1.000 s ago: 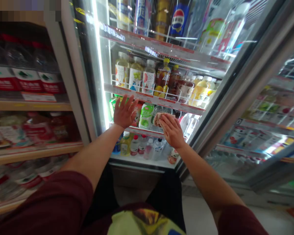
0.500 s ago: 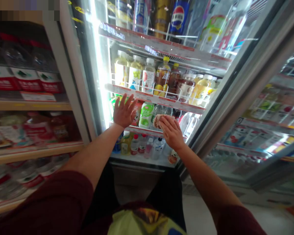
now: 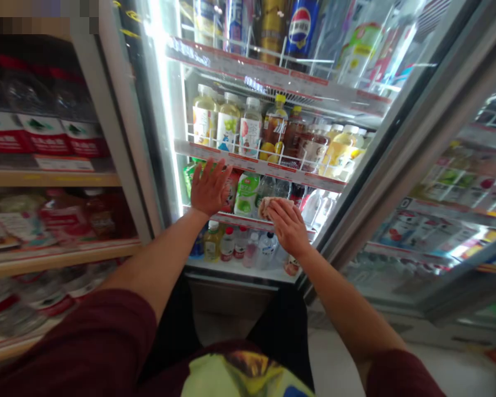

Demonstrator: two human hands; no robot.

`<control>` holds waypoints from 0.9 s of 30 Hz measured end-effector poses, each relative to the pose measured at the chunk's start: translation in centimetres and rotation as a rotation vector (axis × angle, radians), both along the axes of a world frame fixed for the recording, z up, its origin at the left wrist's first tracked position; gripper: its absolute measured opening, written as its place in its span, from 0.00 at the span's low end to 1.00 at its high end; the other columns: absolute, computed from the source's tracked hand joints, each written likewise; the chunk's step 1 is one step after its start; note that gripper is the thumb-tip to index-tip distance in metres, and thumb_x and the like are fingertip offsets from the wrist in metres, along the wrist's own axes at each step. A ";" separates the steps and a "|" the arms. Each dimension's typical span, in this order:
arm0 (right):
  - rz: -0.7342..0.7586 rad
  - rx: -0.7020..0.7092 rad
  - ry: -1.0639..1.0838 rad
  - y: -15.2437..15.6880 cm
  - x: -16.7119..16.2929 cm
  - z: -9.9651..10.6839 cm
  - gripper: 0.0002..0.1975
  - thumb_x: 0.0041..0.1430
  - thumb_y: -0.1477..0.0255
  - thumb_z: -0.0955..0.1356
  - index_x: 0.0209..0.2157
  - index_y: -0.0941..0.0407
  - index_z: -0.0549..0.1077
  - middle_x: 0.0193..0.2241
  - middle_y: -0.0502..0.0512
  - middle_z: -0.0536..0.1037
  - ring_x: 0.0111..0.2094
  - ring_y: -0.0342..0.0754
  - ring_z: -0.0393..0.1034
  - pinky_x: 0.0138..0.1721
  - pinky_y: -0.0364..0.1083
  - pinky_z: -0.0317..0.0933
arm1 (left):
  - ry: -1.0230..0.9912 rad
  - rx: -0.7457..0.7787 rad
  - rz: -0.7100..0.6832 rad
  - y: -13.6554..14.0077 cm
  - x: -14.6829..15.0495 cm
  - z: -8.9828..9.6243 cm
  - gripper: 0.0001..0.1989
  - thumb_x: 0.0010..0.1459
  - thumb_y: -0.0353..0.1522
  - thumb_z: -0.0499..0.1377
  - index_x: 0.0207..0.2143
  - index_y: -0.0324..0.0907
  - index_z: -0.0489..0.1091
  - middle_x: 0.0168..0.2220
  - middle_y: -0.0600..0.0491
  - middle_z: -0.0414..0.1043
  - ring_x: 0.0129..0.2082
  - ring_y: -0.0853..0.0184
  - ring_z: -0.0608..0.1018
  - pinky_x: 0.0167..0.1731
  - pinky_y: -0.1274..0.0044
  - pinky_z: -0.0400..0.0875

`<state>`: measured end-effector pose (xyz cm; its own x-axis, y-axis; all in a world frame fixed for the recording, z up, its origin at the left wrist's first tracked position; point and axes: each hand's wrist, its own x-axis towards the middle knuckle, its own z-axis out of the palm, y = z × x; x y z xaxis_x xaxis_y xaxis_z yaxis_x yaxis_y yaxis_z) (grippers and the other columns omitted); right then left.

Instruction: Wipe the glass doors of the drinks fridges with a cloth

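Note:
A crumpled, pale pinkish cloth (image 3: 267, 207) is under the fingers of my right hand (image 3: 288, 223), which presses it against the glass door (image 3: 235, 264) of a lit drinks cooler. My left hand (image 3: 209, 190) lies with its fingers spread, apparently flat on the same glass, and holds nothing. Behind the glass, between my hands, stands a bottle with a green and white label (image 3: 247, 194). The shelf above holds a bottle of pale tea (image 3: 251, 125) and a yellow-capped bottle (image 3: 275, 124) among others.
At the left, an open shelf unit (image 3: 45, 177) carries bottles with red and white labels (image 3: 45, 132). A metal door frame (image 3: 397, 149) runs along the right, with another glass-fronted cooler (image 3: 446, 209) beyond it. Several small bottles stand on the cooler's bottom shelf.
My right hand and the cloth have shifted very slightly down and left on the glass. My left hand stays in place.

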<state>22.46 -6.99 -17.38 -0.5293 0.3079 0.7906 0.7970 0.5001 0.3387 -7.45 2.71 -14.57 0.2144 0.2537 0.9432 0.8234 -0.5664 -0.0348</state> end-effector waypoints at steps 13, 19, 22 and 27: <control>0.021 0.006 0.004 0.0 0.2 -1.0 0.24 0.70 0.75 0.62 0.66 0.51 0.67 0.65 0.52 0.71 0.71 0.48 0.57 0.73 0.53 0.46 | 0.016 0.029 0.012 0.3 -0.1 -0.3 0.29 0.67 0.39 0.49 0.69 0.45 0.61 0.71 0.47 0.57 0.75 0.55 0.47 0.73 0.54 0.37; 0.041 0.000 0.013 -0.2 0.3 -1.6 0.24 0.69 0.77 0.63 0.65 0.52 0.68 0.64 0.52 0.71 0.71 0.48 0.56 0.73 0.53 0.45 | 0.023 0.038 0.034 0.4 -0.1 -0.4 0.28 0.69 0.39 0.48 0.69 0.45 0.61 0.71 0.47 0.57 0.75 0.56 0.46 0.73 0.53 0.38; 0.047 -0.021 0.018 -0.4 0.3 -1.8 0.24 0.70 0.76 0.63 0.65 0.52 0.68 0.64 0.52 0.71 0.71 0.49 0.56 0.73 0.53 0.46 | 0.035 0.071 0.042 0.5 -0.1 -0.4 0.29 0.69 0.39 0.48 0.70 0.45 0.60 0.71 0.47 0.57 0.75 0.58 0.45 0.73 0.53 0.40; 0.037 -0.065 0.020 -0.6 0.3 -2.1 0.25 0.70 0.76 0.63 0.66 0.51 0.67 0.65 0.52 0.70 0.71 0.49 0.55 0.73 0.54 0.46 | 0.051 0.079 0.045 0.6 -0.2 -0.5 0.29 0.68 0.38 0.49 0.70 0.45 0.58 0.72 0.47 0.55 0.76 0.58 0.42 0.73 0.52 0.40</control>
